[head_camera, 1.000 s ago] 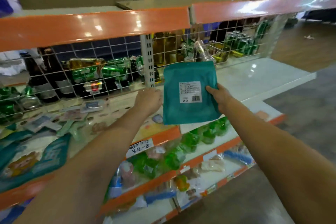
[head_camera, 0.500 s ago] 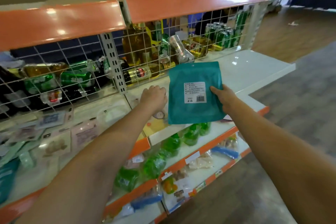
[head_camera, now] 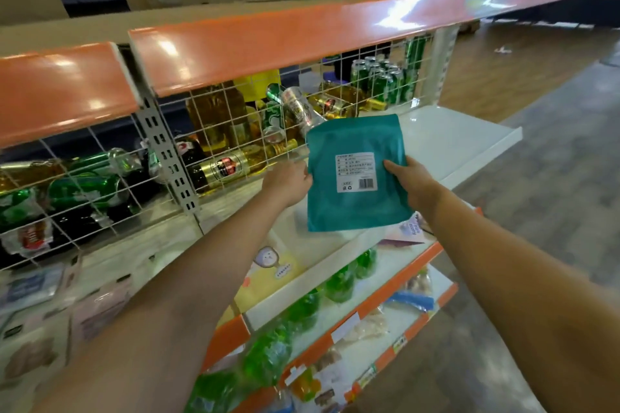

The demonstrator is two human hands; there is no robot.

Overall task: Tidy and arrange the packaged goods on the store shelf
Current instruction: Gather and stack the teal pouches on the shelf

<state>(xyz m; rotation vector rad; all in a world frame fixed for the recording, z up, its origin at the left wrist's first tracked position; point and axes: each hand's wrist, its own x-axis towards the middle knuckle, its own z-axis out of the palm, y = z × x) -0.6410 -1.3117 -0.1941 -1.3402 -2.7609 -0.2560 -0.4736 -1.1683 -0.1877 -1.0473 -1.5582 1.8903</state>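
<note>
Teal and flat, the pouch [head_camera: 355, 174] is hanging upright over the white shelf [head_camera: 449, 144], its white label with a barcode facing the camera. The right hand [head_camera: 414, 186] is gripping its right edge, thumb lying across the front. The left hand [head_camera: 288, 183] is meeting the left edge with fingers curled, seemingly pinching it. Behind the pouch, bottles and cans [head_camera: 379, 80] are lying behind the wire grid [head_camera: 235, 134].
</note>
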